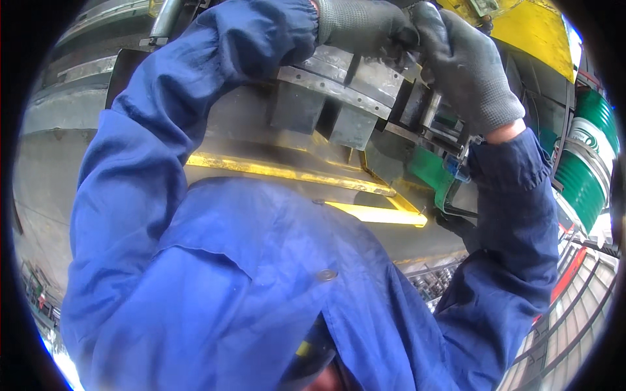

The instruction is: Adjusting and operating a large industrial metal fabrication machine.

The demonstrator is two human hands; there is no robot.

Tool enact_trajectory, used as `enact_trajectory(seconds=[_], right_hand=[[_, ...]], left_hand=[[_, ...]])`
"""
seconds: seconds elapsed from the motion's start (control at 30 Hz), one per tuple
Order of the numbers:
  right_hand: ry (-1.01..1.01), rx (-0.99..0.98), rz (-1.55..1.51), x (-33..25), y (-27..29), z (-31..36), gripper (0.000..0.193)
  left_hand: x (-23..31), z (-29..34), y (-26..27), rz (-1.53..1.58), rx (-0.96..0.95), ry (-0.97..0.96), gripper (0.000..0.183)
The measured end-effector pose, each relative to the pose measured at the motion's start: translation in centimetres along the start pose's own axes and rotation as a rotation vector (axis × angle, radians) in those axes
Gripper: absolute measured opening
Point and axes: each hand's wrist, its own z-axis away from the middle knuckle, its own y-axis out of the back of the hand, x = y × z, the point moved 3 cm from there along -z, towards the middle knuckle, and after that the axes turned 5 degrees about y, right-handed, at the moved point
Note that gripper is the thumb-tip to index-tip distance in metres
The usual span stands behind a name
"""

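Observation:
Both hands wear grey knit work gloves with darker palms and meet at the top of the head view, above a metal machine part. My left hand [368, 29] comes in from the left, its fingers curled closed near the centre. Facing it, my right hand [460, 65] is closed too, thumb side toward the left fingers. Whatever lies between them is small and hidden by the gloves. Just below the hands sits a grey metal bar with a row of holes [332, 88], fixed over several block-shaped steel pieces [297, 107].
A yellow metal frame [293, 171] runs low across the front. On the right are a green bracket [430, 171], a short metal cylinder [431, 109] and a green drum [587, 159] with a white band. A yellow panel [531, 32] stands at the upper right.

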Motion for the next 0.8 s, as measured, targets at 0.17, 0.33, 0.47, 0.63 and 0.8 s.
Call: enact_trajectory(seconds=[0.17,0.33,0.47,0.63,0.8], right_hand=[[-0.143,0.071,-0.099,0.1,-0.6,0.1,0.014],[-0.228,0.195,-0.247,0.3,-0.5,1.0,0.029],[-0.034,0.16,-0.13,0.7,0.1,1.0,0.038],[-0.454,0.142,-0.54,0.0,0.0,2.1,0.045],[-0.175,-0.063,-0.45,1.0,2.4,1.4,0.049]], left_hand=[[2.2,1.2,-0.4,-0.26,0.002,-0.005,0.017],[1.1,0.7,-0.7,-0.203,0.009,-0.166,0.018],[3.3,0.9,-1.0,-0.381,0.081,0.022,0.018],[4.5,1.9,-0.7,-0.617,0.011,0.126,0.016],[4.9,2.3,-0.9,-0.29,0.055,0.098,0.014]])
